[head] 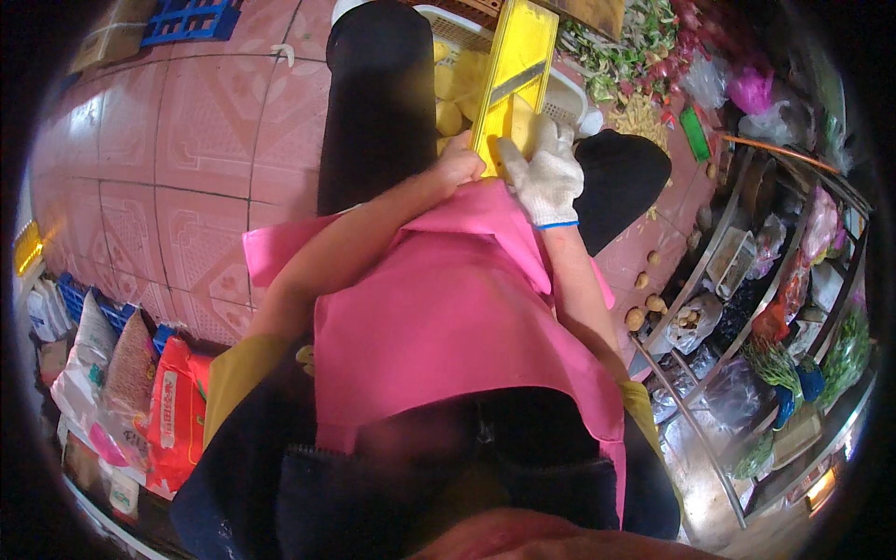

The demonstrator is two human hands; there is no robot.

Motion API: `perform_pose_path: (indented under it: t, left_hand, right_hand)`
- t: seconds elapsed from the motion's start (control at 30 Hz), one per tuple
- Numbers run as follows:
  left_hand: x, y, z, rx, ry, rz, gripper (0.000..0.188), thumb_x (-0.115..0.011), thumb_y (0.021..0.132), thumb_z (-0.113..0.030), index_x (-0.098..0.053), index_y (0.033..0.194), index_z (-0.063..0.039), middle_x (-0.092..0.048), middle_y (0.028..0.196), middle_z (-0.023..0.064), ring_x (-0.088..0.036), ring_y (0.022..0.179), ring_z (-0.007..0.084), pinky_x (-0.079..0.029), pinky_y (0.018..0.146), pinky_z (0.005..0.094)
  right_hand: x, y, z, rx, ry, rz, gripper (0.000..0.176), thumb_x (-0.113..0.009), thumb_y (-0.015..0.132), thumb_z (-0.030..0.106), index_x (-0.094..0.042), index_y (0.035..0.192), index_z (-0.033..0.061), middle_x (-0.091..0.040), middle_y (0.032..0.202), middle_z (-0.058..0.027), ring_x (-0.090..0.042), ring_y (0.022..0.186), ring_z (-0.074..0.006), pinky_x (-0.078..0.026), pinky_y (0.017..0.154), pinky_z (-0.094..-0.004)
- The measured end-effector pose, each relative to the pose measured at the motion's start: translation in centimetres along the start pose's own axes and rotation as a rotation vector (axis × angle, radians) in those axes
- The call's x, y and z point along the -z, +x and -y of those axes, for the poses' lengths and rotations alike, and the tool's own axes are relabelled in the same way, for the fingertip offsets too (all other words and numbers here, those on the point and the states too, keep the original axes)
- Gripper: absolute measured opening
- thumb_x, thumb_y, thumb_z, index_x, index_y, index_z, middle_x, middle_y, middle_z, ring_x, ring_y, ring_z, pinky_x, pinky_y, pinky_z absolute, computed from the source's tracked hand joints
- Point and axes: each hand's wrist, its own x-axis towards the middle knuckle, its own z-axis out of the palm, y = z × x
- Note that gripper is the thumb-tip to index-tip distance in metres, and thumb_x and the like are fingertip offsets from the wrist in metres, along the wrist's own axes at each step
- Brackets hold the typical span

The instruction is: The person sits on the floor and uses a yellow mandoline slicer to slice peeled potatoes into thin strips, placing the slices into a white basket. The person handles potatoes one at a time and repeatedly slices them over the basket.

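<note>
My bare left hand (463, 165) grips the near end of a yellow mandoline slicer (505, 52) by its left edge. The slicer has a slanted metal blade and points away from me, propped over a white plastic basket (565, 98). My right hand (549, 171), in a white knit glove with a blue cuff hem, holds a peeled potato (522, 120) against the slicer just on my side of the blade. Several peeled potatoes (448, 115) lie in the basket under and left of the slicer. A pink apron (462, 315) covers my lap, close below both hands.
My knees flank the basket. Vegetable trimmings (623, 63) and pale peelings (638, 115) litter the tiled floor ahead right. A green object (694, 134) and loose potatoes (635, 319) lie rightward, beside a metal rack (700, 280) of bagged produce. Filled sacks (171, 413) stand behind left.
</note>
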Motion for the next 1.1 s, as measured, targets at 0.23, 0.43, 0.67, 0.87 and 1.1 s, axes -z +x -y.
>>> perform_pose_path:
  t: [0.23,0.43,0.67,0.87,1.1]
  left_hand:
    - [-0.3,-0.4,-0.5,0.002,0.016,-0.061,0.068,-0.045,0.060,0.013,-0.057,0.125,-0.003,-0.065,0.095,0.0055,-0.063,0.075,0.0196,-0.050,0.057,0.0282]
    - [-1.3,-2.6,-2.4,-0.120,-0.056,0.085,0.064,-0.049,0.062,0.011,-0.058,0.123,-0.005,-0.057,0.084,-0.0014,-0.049,0.059,0.0102,-0.033,0.045,0.0252]
    - [-1.4,-2.5,-2.8,-0.039,-0.021,0.025,0.069,-0.049,0.061,0.011,-0.056,0.128,-0.004,-0.057,0.086,0.0000,-0.052,0.062,0.0105,-0.036,0.047,0.0243]
    - [-0.2,-1.1,-1.0,0.032,0.084,0.036,0.070,-0.049,0.062,0.011,-0.054,0.130,-0.002,-0.059,0.092,0.0021,-0.056,0.072,0.0121,-0.041,0.054,0.0237]
    - [-0.1,-0.8,-0.1,-0.029,0.141,0.120,0.068,-0.051,0.063,0.009,-0.056,0.129,-0.003,-0.064,0.100,0.0029,-0.062,0.085,0.0151,-0.048,0.068,0.0258]
  right_hand:
    - [-1.0,2.3,-2.3,-0.417,0.562,0.286,0.052,-0.075,0.086,0.043,-0.056,0.116,0.0051,-0.069,0.091,-0.0191,-0.069,0.087,-0.0382,-0.053,0.079,-0.0434]
    - [-0.6,1.7,0.4,-0.263,0.175,0.228,0.071,-0.079,0.075,0.050,-0.052,0.122,0.0046,-0.070,0.101,-0.0232,-0.070,0.089,-0.0394,-0.055,0.078,-0.0459]
    - [-1.6,1.5,1.1,-0.099,0.132,0.008,0.065,-0.077,0.074,0.042,-0.056,0.123,0.0048,-0.070,0.103,-0.0208,-0.071,0.083,-0.0383,-0.057,0.072,-0.0458]
    - [-0.4,-1.9,1.3,0.013,0.176,-0.015,0.050,-0.078,0.078,0.029,-0.061,0.122,0.0133,-0.073,0.103,-0.0137,-0.072,0.084,-0.0352,-0.059,0.074,-0.0418]
    - [-3.4,1.2,1.1,0.037,0.164,-0.087,0.045,-0.075,0.081,0.028,-0.065,0.118,0.0052,-0.072,0.098,-0.0175,-0.072,0.083,-0.0340,-0.058,0.072,-0.0407]
